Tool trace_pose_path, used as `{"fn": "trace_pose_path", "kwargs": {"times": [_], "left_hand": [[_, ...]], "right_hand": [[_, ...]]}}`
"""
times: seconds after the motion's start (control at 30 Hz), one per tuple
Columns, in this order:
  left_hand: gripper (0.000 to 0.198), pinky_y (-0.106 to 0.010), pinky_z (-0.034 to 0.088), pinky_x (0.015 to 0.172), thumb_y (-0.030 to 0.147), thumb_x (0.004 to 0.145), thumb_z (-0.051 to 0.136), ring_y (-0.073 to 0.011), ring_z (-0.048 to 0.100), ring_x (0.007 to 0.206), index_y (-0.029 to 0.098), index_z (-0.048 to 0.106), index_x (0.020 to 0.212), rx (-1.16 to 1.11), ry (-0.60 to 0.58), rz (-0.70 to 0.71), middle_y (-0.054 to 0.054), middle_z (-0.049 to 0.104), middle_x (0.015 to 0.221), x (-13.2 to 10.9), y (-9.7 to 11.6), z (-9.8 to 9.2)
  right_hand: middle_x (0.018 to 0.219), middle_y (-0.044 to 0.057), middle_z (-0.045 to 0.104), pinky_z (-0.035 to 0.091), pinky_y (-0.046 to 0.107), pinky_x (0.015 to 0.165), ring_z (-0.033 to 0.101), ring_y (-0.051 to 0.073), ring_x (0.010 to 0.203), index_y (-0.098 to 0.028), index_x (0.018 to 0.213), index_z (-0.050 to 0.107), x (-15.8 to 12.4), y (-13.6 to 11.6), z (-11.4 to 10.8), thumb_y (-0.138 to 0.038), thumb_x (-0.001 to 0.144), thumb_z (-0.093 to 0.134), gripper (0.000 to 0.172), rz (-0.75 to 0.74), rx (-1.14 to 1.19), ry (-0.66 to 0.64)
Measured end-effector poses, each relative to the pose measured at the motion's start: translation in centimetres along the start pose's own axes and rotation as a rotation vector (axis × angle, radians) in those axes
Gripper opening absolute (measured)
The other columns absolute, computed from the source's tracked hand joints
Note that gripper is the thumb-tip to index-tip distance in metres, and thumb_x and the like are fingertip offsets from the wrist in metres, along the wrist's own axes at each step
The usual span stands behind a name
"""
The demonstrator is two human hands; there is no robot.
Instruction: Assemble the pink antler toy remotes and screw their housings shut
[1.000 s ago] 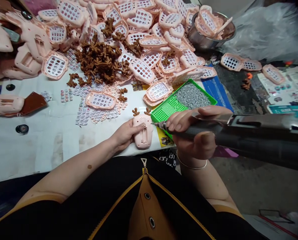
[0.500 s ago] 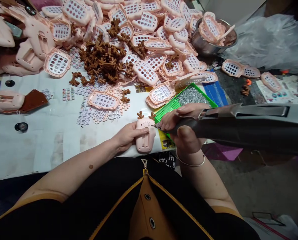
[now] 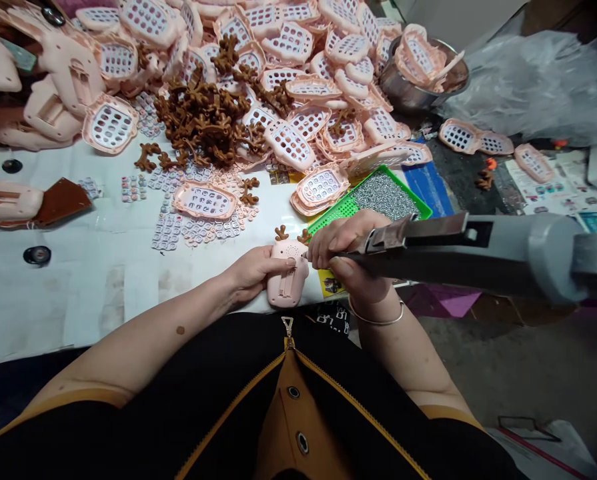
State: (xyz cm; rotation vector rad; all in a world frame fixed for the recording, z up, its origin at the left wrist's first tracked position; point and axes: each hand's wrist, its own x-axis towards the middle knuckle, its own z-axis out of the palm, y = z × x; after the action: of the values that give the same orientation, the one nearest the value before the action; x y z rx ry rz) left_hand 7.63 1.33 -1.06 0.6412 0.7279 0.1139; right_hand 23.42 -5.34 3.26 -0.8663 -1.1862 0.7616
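Pink toy casing gripped by left hand, right hand clutching rotary tool.

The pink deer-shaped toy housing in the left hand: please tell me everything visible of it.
The pink deer-shaped toy housing looks like moulded plastic. Two brown antlers stand at its far end, small holes lie below them, and a narrow rectangular recess runs along its near half. It lies on a white cover, gripped by the left hand. The tip of a rotary tool, held in the right hand, is at its right edge.
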Motion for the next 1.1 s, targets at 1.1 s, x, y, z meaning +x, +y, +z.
{"fn": "trace_pose_path", "kwargs": {"times": [1.1], "left_hand": [[0.033, -0.054, 0.057, 0.085, 0.021, 0.087, 0.066, -0.025, 0.069, 0.092, 0.018, 0.058, 0.119, -0.231, 0.094, -0.008, -0.012, 0.068, 0.109, -1.9, 0.1, -0.2]], "right_hand": [[0.058, -0.006, 0.05, 0.048, 0.028, 0.047, 0.053, 0.011, 0.045, -0.028, 0.094, 0.063, -0.3, 0.7, -5.4, -0.04, 0.082, 0.069, 0.019, -0.2, -0.37, 0.477]]}}
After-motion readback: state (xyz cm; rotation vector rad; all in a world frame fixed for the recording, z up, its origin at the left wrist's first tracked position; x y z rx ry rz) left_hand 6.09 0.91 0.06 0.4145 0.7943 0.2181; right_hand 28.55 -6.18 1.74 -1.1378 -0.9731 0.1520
